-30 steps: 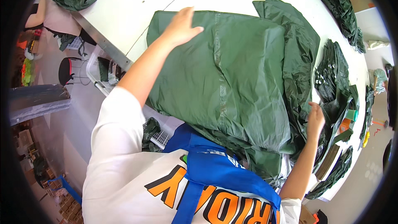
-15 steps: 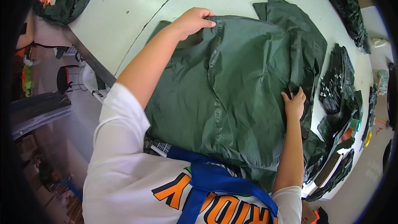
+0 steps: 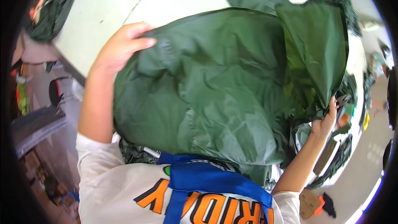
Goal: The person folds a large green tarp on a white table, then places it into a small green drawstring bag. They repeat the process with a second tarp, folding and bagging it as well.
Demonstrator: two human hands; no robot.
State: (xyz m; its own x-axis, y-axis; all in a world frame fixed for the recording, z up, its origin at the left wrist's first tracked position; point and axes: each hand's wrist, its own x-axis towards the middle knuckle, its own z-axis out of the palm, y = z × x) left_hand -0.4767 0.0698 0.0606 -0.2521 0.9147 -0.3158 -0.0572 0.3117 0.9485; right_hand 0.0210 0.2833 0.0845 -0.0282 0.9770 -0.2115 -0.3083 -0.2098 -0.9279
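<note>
Green fabric held up over the desk.
Left hand point(image 3: 120, 47) grips the fabric point(image 3: 215, 87) at its upper left edge; right hand point(image 3: 325, 120) clutches its right edge above the white desk point(image 3: 124, 0).

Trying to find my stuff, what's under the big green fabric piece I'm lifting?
Under the large dark green nylon fabric piece, only edges show: more dark green fabric near the white shirt and a pale white tabletop beyond. The fabric hides everything directly beneath.
</note>
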